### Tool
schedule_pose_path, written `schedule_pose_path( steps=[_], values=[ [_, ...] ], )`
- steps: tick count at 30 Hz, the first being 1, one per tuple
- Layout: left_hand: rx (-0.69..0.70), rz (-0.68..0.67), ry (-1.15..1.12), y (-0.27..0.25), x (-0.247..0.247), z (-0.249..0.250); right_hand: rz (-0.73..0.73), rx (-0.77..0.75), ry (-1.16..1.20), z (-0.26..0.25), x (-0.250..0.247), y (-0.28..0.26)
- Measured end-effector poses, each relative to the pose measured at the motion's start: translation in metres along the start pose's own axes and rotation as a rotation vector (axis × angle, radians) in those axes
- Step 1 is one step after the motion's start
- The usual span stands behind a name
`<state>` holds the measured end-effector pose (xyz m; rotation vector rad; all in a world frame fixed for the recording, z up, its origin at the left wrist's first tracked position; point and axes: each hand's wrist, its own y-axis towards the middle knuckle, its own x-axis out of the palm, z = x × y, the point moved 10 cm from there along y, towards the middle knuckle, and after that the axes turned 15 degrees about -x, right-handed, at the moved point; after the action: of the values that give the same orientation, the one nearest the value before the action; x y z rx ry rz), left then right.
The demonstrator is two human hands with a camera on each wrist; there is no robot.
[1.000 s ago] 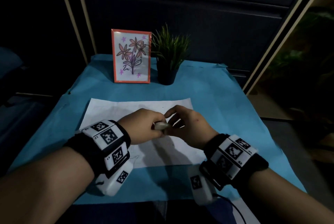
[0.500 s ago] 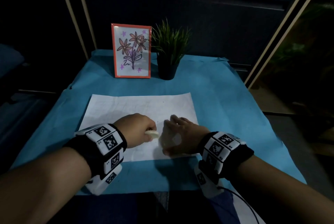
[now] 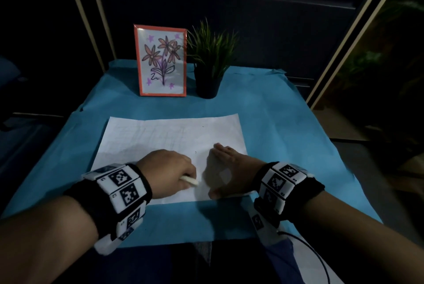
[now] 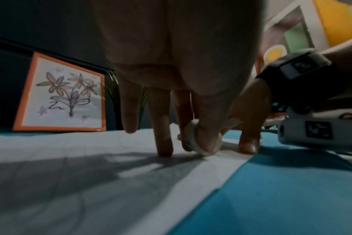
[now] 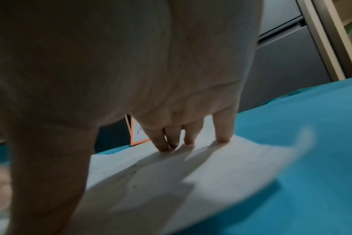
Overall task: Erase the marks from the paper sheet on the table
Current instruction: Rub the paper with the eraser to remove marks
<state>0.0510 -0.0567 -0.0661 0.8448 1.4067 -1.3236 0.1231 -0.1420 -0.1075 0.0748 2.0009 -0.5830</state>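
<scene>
My left hand [image 3: 168, 170] pinches the eraser [image 3: 190, 180], its tip down on the sheet [image 3: 160, 137] near the front edge on the table [image 3: 286, 123]. My right hand [image 3: 226, 169] lies spread flat, pinning the sheet beside it. I'd rub short, light strokes away from that hand so the paper won't buckle.

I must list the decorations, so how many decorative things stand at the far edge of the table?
2: the framed flower drawing on the left, the potted plant beside it on the right.
</scene>
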Motion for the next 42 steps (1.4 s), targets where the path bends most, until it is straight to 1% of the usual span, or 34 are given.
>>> schedule_pose_path(
  steps=[2,6,12,17,18,21,23,28,29,32,34,36,38,39,40,42],
  values=[
    [0.006,-0.007,0.018,-0.002,0.0,0.001,-0.007,-0.007,-0.016,-0.004,-0.002,0.001],
    [-0.035,0.055,-0.009,0.003,-0.007,-0.001,0.001,-0.008,0.005,-0.005,-0.003,0.0],
    [0.035,-0.046,0.03,-0.007,0.004,0.008,-0.001,0.051,0.044,0.007,0.006,0.001],
    [-0.033,0.04,-0.029,-0.002,-0.004,0.001,0.01,0.022,0.036,0.002,0.003,-0.002],
    [-0.024,0.033,-0.022,-0.002,-0.003,0.002,0.008,0.012,0.022,0.0,0.002,-0.002],
    [0.026,-0.054,0.006,-0.008,0.005,0.007,-0.004,0.013,0.011,0.002,0.003,0.001],
    [0.037,-0.084,0.01,-0.01,0.006,0.007,-0.006,0.013,0.004,0.004,0.004,0.002],
    [0.004,0.015,0.011,0.0,-0.006,0.01,0.041,-0.009,0.002,-0.003,-0.002,-0.001],
    [0.014,0.009,0.025,0.0,-0.005,0.012,0.036,-0.006,-0.001,-0.003,-0.002,-0.002],
    [0.057,-0.09,0.036,-0.007,0.005,0.014,0.002,0.015,0.001,0.0,0.002,-0.002],
    [0.062,-0.127,0.041,-0.011,0.007,0.011,-0.009,0.023,0.009,0.003,0.003,-0.001],
    [0.048,-0.093,0.053,-0.008,0.004,0.009,-0.009,0.018,0.012,0.002,0.003,-0.001],
    [0.02,-0.006,0.024,-0.001,-0.004,0.01,0.007,0.0,0.002,-0.001,0.0,0.0],
    [0.01,0.014,0.001,0.001,-0.005,0.012,0.009,-0.006,0.002,-0.003,0.0,-0.001],
    [0.015,0.014,-0.004,0.002,-0.004,0.014,0.009,-0.006,0.003,-0.003,-0.001,-0.002],
    [0.051,-0.032,0.007,0.002,0.002,0.016,-0.001,0.011,0.008,-0.001,0.0,-0.002]
  ],
)
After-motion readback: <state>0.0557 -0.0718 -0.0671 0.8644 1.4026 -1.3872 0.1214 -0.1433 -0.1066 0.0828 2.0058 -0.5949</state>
